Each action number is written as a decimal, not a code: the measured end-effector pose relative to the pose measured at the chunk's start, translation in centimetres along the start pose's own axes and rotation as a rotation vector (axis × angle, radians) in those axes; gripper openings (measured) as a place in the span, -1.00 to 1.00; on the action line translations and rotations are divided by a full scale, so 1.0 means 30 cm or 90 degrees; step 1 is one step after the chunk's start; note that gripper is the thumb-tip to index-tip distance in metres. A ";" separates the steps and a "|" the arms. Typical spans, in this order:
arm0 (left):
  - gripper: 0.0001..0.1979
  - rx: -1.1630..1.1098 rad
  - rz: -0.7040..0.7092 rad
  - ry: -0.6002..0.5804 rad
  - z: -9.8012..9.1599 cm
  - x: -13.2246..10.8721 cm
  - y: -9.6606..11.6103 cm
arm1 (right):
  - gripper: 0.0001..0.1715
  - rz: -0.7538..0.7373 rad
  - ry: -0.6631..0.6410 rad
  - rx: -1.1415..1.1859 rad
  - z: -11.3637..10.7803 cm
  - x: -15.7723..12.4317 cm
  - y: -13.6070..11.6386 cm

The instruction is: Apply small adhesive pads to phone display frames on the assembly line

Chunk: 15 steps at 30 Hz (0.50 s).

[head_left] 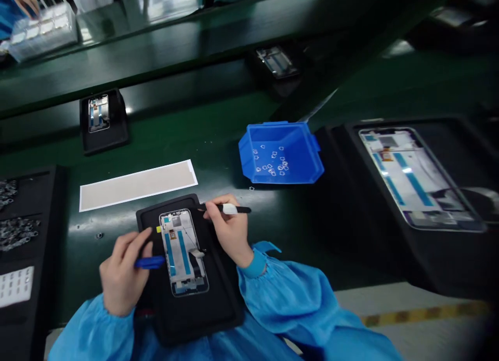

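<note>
A phone frame (182, 252) with white inner parts and two blue strips lies in a black holder tray (195, 309) in front of me. My left hand (122, 275) grips a blue tool (150, 262) whose tip points at the frame's left edge. My right hand (230, 231) holds a black pen-like tool (230, 209) with a white band, at the frame's upper right corner. Both sleeves are blue.
A blue bin (280, 153) holds several small white parts; one lies loose beside it. A pale backing sheet (138, 185) lies behind the tray. More phone frames in black holders sit at far left (99, 113), on the belt (276, 62) and at right (417, 179). Black part trays (23, 236) stand left.
</note>
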<state>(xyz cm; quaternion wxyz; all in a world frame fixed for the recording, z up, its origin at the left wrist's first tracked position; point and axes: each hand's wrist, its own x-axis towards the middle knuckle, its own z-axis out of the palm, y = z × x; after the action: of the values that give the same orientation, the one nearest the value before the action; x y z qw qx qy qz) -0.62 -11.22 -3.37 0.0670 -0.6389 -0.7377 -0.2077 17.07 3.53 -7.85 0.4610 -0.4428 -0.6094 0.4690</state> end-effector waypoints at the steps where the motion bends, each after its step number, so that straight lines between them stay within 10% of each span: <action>1: -0.69 0.009 -0.049 -0.027 -0.018 -0.039 -0.009 | -0.77 0.018 0.020 0.030 0.006 -0.002 0.003; 9: -0.43 -0.231 -0.263 -0.193 -0.012 -0.280 0.062 | -0.76 0.050 0.045 0.139 0.046 -0.040 0.006; 15: -0.48 -0.448 -0.376 -0.099 -0.049 0.108 -0.062 | -0.78 -0.024 0.223 0.219 -0.029 0.030 0.007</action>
<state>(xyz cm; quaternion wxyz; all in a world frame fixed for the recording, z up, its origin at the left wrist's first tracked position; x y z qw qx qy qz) -3.23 -9.03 -1.27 -0.2715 -0.3991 -0.7754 -0.4071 17.78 4.59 -7.82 0.6367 -0.4212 -0.4396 0.4732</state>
